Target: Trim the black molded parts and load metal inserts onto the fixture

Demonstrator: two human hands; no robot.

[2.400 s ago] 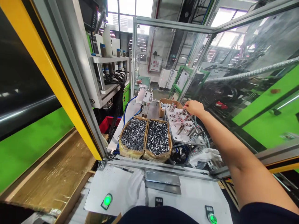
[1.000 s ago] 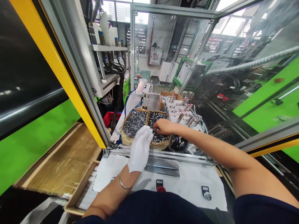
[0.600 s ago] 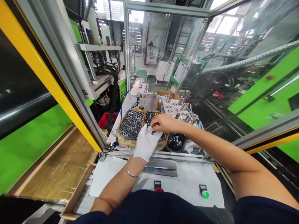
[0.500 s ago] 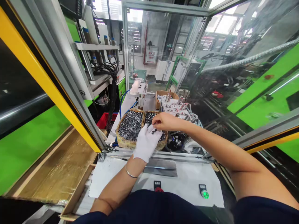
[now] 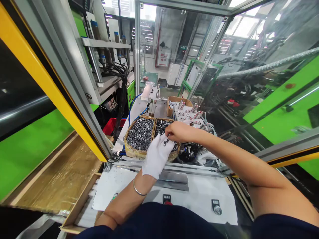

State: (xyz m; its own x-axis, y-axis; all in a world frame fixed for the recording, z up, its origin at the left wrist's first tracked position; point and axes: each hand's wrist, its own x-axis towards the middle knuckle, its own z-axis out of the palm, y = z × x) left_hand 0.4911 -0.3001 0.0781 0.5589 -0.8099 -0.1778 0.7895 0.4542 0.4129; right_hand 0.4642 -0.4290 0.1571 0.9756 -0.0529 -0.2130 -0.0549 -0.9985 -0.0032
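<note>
My left hand, in a white glove, lies palm up and open at the near edge of the right basket, with a few small dark metal nuts resting on its fingers. My bare right hand hovers just above it, fingers pinched together over those nuts. Both woven baskets are full of small metal nuts; the left basket sits beside the right one. Behind them stands a metal fixture plate with upright pins and thin wires.
A white control panel with buttons lies in front of me behind an aluminium rail. A yellow-edged machine door stands at left, clear guard panels at right. A cardboard box and a white glove lie past the baskets.
My right hand came back from the fixture plate to the right basket. My left hand rose from the control panel and now lies palm up under it with nuts on it.
</note>
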